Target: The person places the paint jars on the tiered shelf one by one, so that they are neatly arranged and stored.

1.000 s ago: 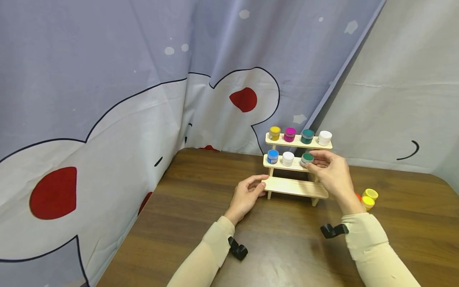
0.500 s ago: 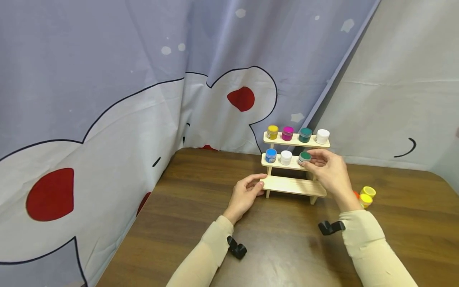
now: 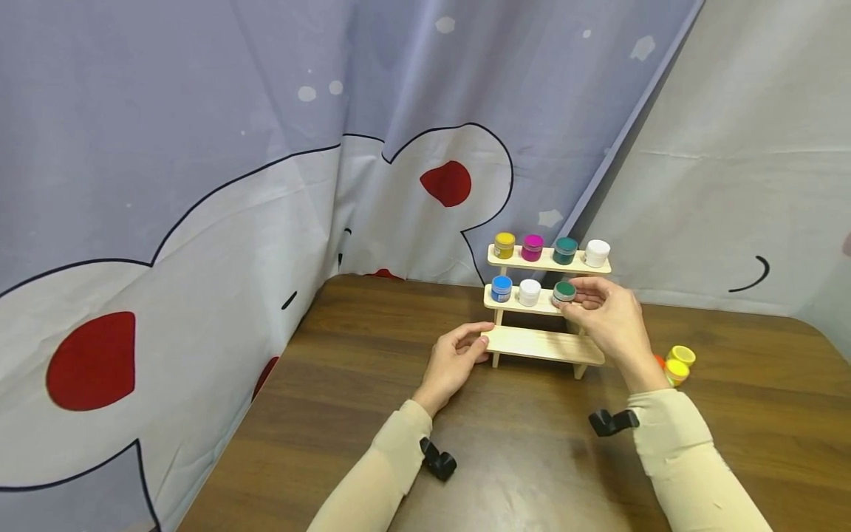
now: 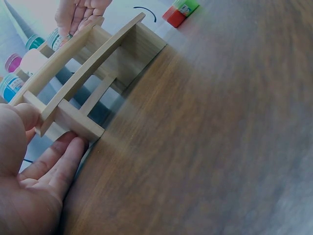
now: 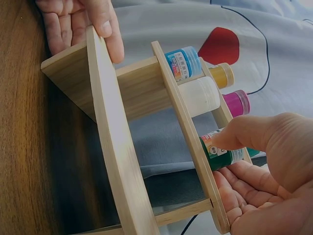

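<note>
A small three-tier wooden rack (image 3: 545,344) stands on the table. At the left end of its lowest shelf, my left hand (image 3: 452,366) holds on, thumb on the shelf and fingers against the side panel (image 4: 78,121). My right hand (image 3: 614,323) pinches a dark green paint jar (image 3: 564,292) upright on the middle shelf, thumb across its label in the right wrist view. Left of that jar are a white jar (image 3: 529,292) and a blue jar (image 3: 501,289). On the top shelf sit yellow (image 3: 504,245), magenta (image 3: 532,248), teal (image 3: 564,251) and white (image 3: 596,253) jars.
Right of the rack, yellow-lidded jars (image 3: 678,369) and a red-orange one (image 3: 660,360), partly hidden by my right wrist, are on the wooden table (image 3: 505,458). A patterned curtain (image 3: 412,251) hangs close behind the rack.
The head view has shifted slightly, moving everything a little left. The green jar has edged a touch toward the white jar beside it, with my right hand on it. My left hand keeps its hold.
</note>
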{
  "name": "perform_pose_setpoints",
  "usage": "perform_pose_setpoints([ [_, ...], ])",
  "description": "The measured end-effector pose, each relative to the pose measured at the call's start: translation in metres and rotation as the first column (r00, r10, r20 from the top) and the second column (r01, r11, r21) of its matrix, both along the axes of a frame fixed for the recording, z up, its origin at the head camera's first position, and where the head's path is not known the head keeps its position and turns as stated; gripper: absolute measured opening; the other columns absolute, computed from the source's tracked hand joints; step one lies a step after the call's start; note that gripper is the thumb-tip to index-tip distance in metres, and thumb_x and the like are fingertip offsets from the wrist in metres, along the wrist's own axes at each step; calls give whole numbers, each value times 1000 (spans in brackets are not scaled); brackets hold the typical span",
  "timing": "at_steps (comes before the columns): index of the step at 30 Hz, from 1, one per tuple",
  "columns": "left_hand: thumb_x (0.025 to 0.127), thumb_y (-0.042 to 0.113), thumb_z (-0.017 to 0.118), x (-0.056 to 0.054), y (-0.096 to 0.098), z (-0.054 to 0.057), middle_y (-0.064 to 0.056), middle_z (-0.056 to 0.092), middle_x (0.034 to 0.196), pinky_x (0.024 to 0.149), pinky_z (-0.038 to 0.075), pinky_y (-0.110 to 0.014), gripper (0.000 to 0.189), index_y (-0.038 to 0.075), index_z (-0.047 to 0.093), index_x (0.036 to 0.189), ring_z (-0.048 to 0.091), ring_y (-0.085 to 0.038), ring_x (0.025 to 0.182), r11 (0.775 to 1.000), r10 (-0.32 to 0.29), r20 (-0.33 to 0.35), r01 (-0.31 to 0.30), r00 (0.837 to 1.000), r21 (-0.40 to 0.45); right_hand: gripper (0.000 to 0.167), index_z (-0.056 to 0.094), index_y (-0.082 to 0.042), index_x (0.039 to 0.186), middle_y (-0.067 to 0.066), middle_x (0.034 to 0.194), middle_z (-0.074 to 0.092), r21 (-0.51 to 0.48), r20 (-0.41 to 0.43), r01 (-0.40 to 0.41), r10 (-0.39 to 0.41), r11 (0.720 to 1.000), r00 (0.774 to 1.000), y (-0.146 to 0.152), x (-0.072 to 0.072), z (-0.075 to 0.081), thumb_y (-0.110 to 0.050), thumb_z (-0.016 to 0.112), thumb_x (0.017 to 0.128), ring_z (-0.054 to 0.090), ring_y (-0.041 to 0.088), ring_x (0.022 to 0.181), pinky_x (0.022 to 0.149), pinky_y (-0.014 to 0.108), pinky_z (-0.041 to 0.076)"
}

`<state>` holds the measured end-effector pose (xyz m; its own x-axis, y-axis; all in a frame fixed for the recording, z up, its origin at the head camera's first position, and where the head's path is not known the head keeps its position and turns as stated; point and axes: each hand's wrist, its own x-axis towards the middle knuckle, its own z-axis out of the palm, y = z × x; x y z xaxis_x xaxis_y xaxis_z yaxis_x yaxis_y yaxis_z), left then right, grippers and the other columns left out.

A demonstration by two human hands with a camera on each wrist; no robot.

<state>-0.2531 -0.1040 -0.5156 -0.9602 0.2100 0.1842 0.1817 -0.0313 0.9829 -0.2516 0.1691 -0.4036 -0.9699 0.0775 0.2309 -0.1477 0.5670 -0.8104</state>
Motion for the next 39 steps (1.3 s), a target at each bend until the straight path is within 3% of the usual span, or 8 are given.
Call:
perform_pose_setpoints([
  [8, 112, 12, 69, 0, 0, 0, -12, 73, 143, 99, 68, -39, 28, 12, 78, 139, 77, -22, 115, 1000, 4, 3, -4, 1000, -2, 54, 72, -5, 142, 18, 130, 79, 20, 10, 10, -10, 1000, 1000, 0, 1, 0, -25, 91, 95, 76, 31, 118, 83, 2, 52],
  [11, 112, 12, 69, 0, 1, 0, -12, 73, 143, 98, 68, -38, 28, 12, 78, 139, 77, -21, 115, 1000, 5, 5, -5, 1000, -3, 55, 72, -4, 143, 20, 131, 78, 9, 10, 4, -4, 1000, 1000, 0, 2, 0, -25, 90, 96, 75, 35, 121, 84, 2, 51],
  [16, 112, 12, 69, 0, 1, 0, -12, 73, 143, 98, 68, -35, 28, 13, 78, 139, 77, -20, 116, 1000, 5, 15, -5, 1000, -5, 57, 68, -1, 147, 22, 136, 75, -52, 20, -27, 28, 998, 999, 2, 5, 0, -23, 88, 98, 74, 23, 119, 88, 2, 53],
  [23, 113, 13, 68, 0, 0, -1, -13, 73, 142, 99, 68, -38, 28, 10, 78, 139, 77, -22, 117, 1000, 5, 11, -5, 1000, 9, 56, 61, 8, 150, 28, 142, 70, -161, -29, -57, 53, 985, 998, 10, 9, 2, -11, 82, 102, 70, 0, 112, 95, 7, 57],
  [29, 112, 12, 69, -1, 1, -1, -11, 73, 143, 99, 68, -38, 28, 12, 78, 139, 77, -22, 118, 1000, 9, 16, -9, 1000, 17, 57, 62, 0, 152, 4, 136, 73, -177, -73, -12, -1, 984, 997, 20, 20, 18, -16, 84, 102, 72, -2, 112, 90, 9, 60],
  [34, 112, 11, 70, 0, 1, -1, -10, 74, 141, 98, 68, -36, 28, 15, 79, 138, 77, -21, 116, 1000, 15, 31, -16, 999, 11, 54, 64, -4, 151, -9, 131, 72, -185, -122, 15, -38, 983, 992, 32, 32, 34, -14, 83, 102, 72, -4, 110, 90, 9, 60],
  [39, 112, 11, 69, 0, 1, -1, -12, 74, 140, 98, 68, -36, 28, 14, 79, 138, 77, -21, 115, 1000, 12, 31, -13, 999, 19, 54, 66, -13, 152, -16, 131, 70, -188, -116, 85, -109, 978, 987, 52, 41, 43, -15, 85, 101, 70, -7, 112, 90, 6, 57],
])
